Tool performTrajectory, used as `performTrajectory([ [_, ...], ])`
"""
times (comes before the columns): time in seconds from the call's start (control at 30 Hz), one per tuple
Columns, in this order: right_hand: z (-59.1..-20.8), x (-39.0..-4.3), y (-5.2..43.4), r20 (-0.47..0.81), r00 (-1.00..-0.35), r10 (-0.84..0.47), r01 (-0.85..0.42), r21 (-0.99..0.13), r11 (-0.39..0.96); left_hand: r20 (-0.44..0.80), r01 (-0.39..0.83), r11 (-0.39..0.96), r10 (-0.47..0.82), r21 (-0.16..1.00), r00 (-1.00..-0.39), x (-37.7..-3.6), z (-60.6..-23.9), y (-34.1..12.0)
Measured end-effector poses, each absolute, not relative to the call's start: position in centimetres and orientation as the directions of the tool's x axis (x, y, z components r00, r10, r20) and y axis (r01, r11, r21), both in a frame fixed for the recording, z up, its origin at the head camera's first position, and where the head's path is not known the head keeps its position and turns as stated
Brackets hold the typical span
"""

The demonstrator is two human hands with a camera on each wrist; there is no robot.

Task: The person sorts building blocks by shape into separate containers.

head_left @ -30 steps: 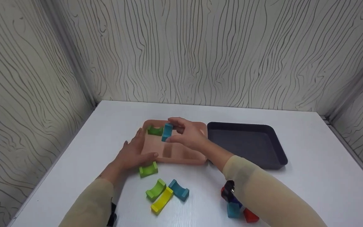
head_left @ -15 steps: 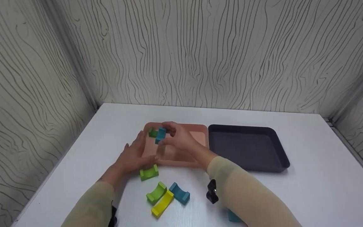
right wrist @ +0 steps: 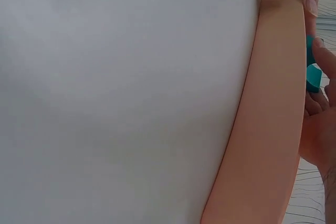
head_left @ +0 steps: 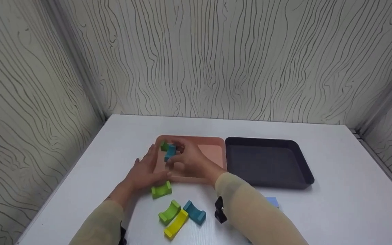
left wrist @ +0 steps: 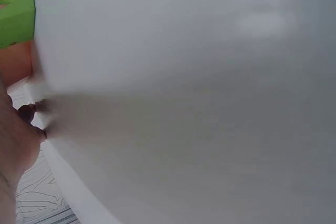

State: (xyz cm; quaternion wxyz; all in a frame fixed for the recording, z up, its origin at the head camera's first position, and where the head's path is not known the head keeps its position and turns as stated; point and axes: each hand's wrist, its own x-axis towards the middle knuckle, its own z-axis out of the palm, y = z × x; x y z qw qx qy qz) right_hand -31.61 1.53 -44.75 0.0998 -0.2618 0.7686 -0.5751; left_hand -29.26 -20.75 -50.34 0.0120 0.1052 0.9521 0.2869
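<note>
Table (head_left: 318, 163): white top — everything below sits on it.
Dark tray (head_left: 269, 161): on my right, its left rim just beside the pink one; nothing in it that I can see.
Pink tray (head_left: 213, 149): centre of the table, both hands at its left half; from the right wrist view I see only its long curved rim (right wrist: 268, 119).
Left hand (head_left: 145, 170): fingers straight and relaxed, lying flat along the tray's left edge, thumb at the near rim; it grasps nothing.
Right hand (head_left: 189, 160): over the tray's left half, fingertips pinching the teal block; clearly the nearer hand to it — the left only flanks the tray.
Teal block (head_left: 170, 151): held upright, long axis running roughly up and down, low over the tray's far-left corner and just right of the green one; I cannot tell whether its lower end already touches the tray floor.
Green block in tray (head_left: 164, 146): in the far-left corner, close against the teal block's left side.
Loose green block (head_left: 161, 190): on the table just in front of the tray's near rim, beside the left thumb.
Loose cluster: green (head_left: 168, 211), yellow (head_left: 175, 224) and teal (head_left: 195, 212) arched blocks, bunched together nearer me, well apart from both hands.
</note>
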Motion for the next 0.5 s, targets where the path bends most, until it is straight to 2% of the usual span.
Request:
performTrajectory([
  [0.3, -47.5, -33.7, 0.7, 0.055, -0.875, -0.482, -0.255, -0.897, 0.361, 0.035, 0.190, 0.811, 0.205, 0.553, -0.978, -29.2, -50.4, -20.6],
  [0.5, -47.9, -34.7, 0.2, 0.033, -0.885, -0.465, -0.237, -0.891, 0.388, 0.038, 0.182, 0.799, 0.196, 0.573, -0.980, -29.4, -50.3, -20.7],
])
